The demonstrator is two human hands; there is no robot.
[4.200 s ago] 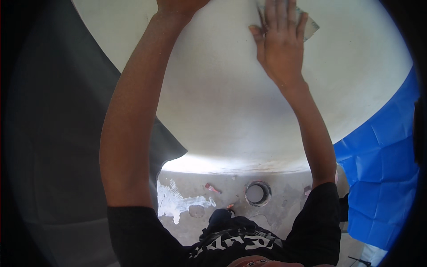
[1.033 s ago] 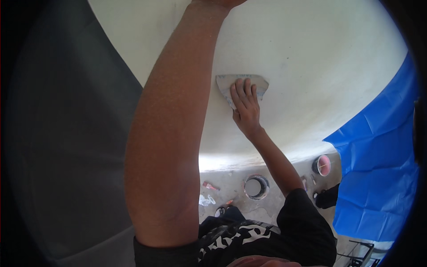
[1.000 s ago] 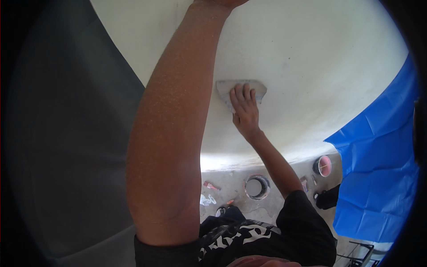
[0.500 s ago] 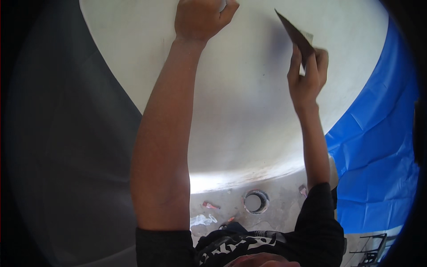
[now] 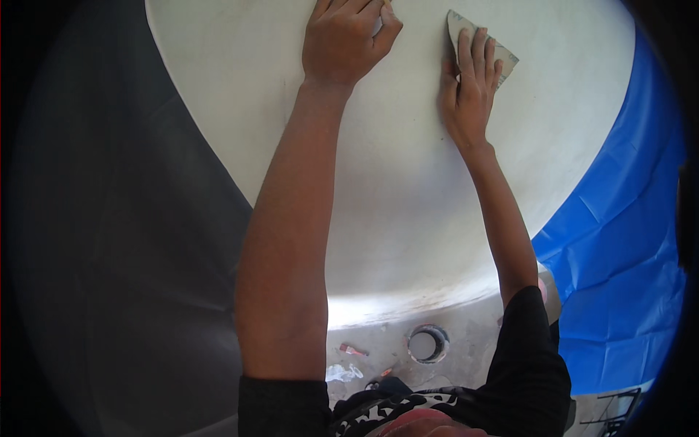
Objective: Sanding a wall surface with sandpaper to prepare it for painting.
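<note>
A large pale, smoothly curved panel (image 5: 408, 167) fills the middle of the view. My right hand (image 5: 472, 95) lies over a folded piece of sandpaper (image 5: 507, 58), its fingers stretched across the light printed backing and pressing the sheet to the panel. The thumb sits by the sheet's lower left edge. At the top edge, my left hand (image 5: 346, 40) is closed, with the thumb against the curled fingers. A bit of something pale shows between them, too little to name, and the fingertips are partly out of the frame.
Blue plastic sheeting (image 5: 611, 269) hangs at the right, and dark sheeting (image 5: 124, 240) covers the left. Below the panel, a round can (image 5: 428, 344), a paintbrush (image 5: 353, 350) and crumpled clear plastic (image 5: 342, 373) are on the stained floor. A dark metal frame (image 5: 615, 419) stands at lower right.
My right hand has brought the sandpaper, earlier raised edge-on between its fingers, flat onto the panel, moving slightly up and left. My left hand has shifted slightly right and down.
</note>
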